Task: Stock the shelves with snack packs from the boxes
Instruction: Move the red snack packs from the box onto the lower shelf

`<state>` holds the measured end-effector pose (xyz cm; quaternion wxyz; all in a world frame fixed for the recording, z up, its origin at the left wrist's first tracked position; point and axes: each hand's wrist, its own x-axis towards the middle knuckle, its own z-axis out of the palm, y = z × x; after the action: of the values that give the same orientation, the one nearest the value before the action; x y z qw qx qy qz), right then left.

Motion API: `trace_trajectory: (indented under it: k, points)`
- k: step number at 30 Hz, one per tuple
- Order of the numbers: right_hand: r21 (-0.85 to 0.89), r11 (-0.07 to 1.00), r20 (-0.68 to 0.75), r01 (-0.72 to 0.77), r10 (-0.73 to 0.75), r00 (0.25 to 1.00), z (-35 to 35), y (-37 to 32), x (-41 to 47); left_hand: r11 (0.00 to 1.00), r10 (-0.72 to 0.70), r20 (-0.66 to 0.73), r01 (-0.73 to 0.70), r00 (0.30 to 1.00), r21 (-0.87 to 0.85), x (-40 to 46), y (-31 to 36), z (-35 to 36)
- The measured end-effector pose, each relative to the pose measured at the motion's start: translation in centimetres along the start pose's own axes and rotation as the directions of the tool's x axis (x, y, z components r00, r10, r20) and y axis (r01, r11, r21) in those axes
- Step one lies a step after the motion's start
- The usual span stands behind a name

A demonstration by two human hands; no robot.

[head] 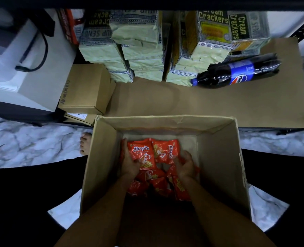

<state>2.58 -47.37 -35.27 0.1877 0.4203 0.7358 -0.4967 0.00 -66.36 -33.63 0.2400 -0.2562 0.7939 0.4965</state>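
Both hands are down inside the open cardboard box (220,157). The left hand (129,162) curls its fingers round the outer edge of an orange snack pack (142,155) near the box's far wall, thumb laid on its face. The right hand (185,165) cups another orange pack from the side, fingers bent round it, though how firmly I cannot tell. More packs (158,184) lie jumbled on the box floor, nearer the person than the two being gathered.

These look like light, air-puffed foil bags: soft, crinkly, probably slippery, with contents that would crush. I'd take them by the flat faces or the sealed edges, several bunched together, without squeezing.

Beyond the box's far wall runs the shelf (210,102), lined with brown card. Cream cracker packs (140,49) are stacked at its back, a cola bottle (236,73) lies to the right, and a small closed carton (85,90) sits to the left.
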Motion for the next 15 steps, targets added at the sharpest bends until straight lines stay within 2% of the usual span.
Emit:
trace_trajectory:
  k: [3,5,7,10,13,15]
  points:
    - [0.186,0.967,-0.002,-0.172,0.175,0.985,0.5,-1.3,0.7,0.999,0.025,0.037,-0.023,0.999,-0.038,-0.2,0.1,0.0]
    - [0.328,0.888,0.019,-0.323,0.336,0.942,1.0,-0.7,2.4,0.997,0.052,0.044,-0.049,0.998,-0.065,-0.1,-0.5,-0.3]
    - [0.414,0.841,0.048,-0.348,0.362,0.931,2.3,1.4,4.3,0.997,0.059,0.048,-0.057,0.997,-0.057,0.2,-1.3,-0.8]
    - [0.375,0.832,-0.001,-0.409,0.442,0.897,2.2,-2.6,-0.7,1.0,0.003,0.022,-0.002,1.0,-0.029,0.9,-1.9,-1.6]
    - [0.383,0.842,0.028,-0.38,0.401,0.916,2.9,-5.8,-4.2,0.997,-0.035,-0.007,0.034,0.999,-0.062,0.9,-2.0,-2.3]
    - [0.44,0.808,-0.017,-0.392,0.444,0.896,4.0,-3.7,-3.0,0.997,-0.033,-0.005,0.033,0.999,-0.068,1.0,-2.0,-2.3]
